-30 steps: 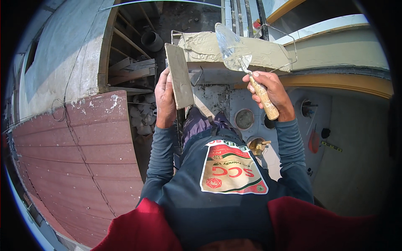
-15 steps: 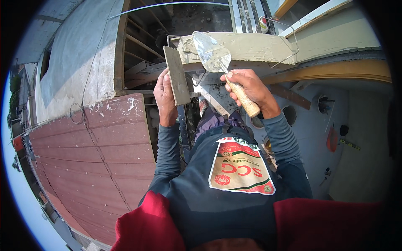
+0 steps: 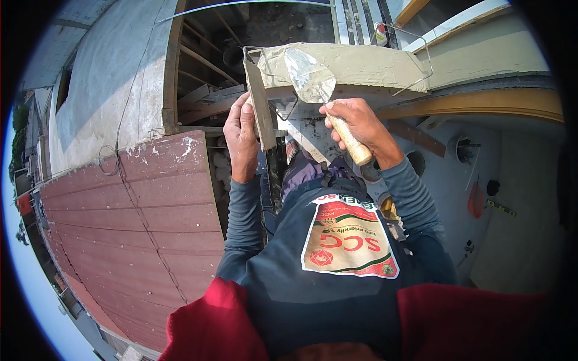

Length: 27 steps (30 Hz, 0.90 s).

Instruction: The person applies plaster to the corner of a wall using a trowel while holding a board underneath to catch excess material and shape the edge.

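Observation:
My left hand (image 3: 241, 135) grips a flat, mortar-smeared plastering float (image 3: 261, 105), held up nearly edge-on. My right hand (image 3: 355, 126) is closed on the wooden handle of a pointed metal trowel (image 3: 310, 75), its blade angled forward and smeared pale. Both tools are held in front of a concrete beam (image 3: 373, 67) with pale, uneven plaster on its top. A bent wire bracket (image 3: 426, 60) stands at the beam's right end. The trowel blade hides part of the beam; whether either tool touches it I cannot tell.
Red corrugated sheeting (image 3: 126, 222) lies at left below a plastered wall (image 3: 108, 78). A dark opening with timber (image 3: 208, 60) and a bucket is beyond. Below right are round holes (image 3: 415, 162) in a light surface, an orange object (image 3: 475, 198) and a yellow level (image 3: 501, 209). Metal bars (image 3: 355, 21) run away ahead.
My view has swung, shifting the surroundings rightward. My right hand and trowel sit further left and closer to the float, which has turned more edge-on, its top tipped toward the beam.

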Each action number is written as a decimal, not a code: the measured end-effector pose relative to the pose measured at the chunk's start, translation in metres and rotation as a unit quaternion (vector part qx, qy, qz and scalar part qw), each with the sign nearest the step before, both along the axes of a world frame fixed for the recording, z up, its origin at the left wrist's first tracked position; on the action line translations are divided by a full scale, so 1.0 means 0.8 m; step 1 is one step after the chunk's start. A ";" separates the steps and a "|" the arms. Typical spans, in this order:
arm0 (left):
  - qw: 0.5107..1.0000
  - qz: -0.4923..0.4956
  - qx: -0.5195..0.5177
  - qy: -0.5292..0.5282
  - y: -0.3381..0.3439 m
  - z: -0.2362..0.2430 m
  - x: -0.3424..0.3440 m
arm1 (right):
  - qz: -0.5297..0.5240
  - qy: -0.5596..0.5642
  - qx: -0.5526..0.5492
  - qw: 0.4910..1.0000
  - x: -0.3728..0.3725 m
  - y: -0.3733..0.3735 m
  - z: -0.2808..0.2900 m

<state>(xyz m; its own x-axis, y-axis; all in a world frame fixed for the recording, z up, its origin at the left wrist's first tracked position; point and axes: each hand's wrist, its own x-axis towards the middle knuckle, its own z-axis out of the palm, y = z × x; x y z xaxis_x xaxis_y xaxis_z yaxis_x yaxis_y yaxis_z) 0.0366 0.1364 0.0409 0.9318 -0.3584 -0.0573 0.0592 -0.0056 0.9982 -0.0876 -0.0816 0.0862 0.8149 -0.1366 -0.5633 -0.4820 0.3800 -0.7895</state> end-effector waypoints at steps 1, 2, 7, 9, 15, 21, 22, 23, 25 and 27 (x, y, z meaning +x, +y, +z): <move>1.000 -0.008 0.008 -0.009 0.000 0.001 0.000 | -0.017 0.010 -0.005 1.000 -0.009 -0.008 0.000; 1.000 -0.010 0.008 -0.011 -0.002 0.004 0.001 | -0.028 0.010 -0.003 1.000 -0.018 -0.017 -0.001; 0.981 -0.039 0.114 -0.153 -0.032 0.038 0.005 | -0.136 -0.015 -0.057 0.989 -0.073 -0.066 -0.003; 0.929 -0.003 0.229 -0.289 -0.050 0.048 0.012 | -0.177 -0.034 -0.065 0.982 -0.093 -0.076 0.000; 0.844 0.027 0.413 -0.341 -0.100 0.038 0.027 | -0.220 -0.089 -0.005 0.971 -0.131 -0.081 0.017; 0.812 0.052 0.464 -0.351 -0.124 0.023 0.036 | -0.222 -0.085 -0.003 0.971 -0.143 -0.081 0.015; 0.812 0.051 0.466 -0.349 -0.126 0.021 0.036 | -0.223 -0.084 0.010 0.971 -0.145 -0.081 0.014; 0.808 0.056 0.472 -0.349 -0.127 0.019 0.038 | -0.224 -0.084 0.024 0.971 -0.146 -0.082 0.014; 0.804 0.060 0.478 -0.348 -0.131 0.016 0.039 | -0.222 -0.084 0.030 0.971 -0.148 -0.082 0.012; 0.800 0.063 0.490 -0.341 -0.136 0.015 0.039 | -0.221 -0.085 0.035 0.971 -0.148 -0.082 0.010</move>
<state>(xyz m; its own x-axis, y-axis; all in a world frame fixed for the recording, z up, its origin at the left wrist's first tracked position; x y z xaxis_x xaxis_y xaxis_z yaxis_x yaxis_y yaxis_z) 0.0674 0.0280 0.0532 0.8915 -0.3530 0.2840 -0.4351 -0.8417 0.3198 -0.2062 -0.1474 0.0939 0.7674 -0.4598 -0.4468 -0.1256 0.5755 -0.8081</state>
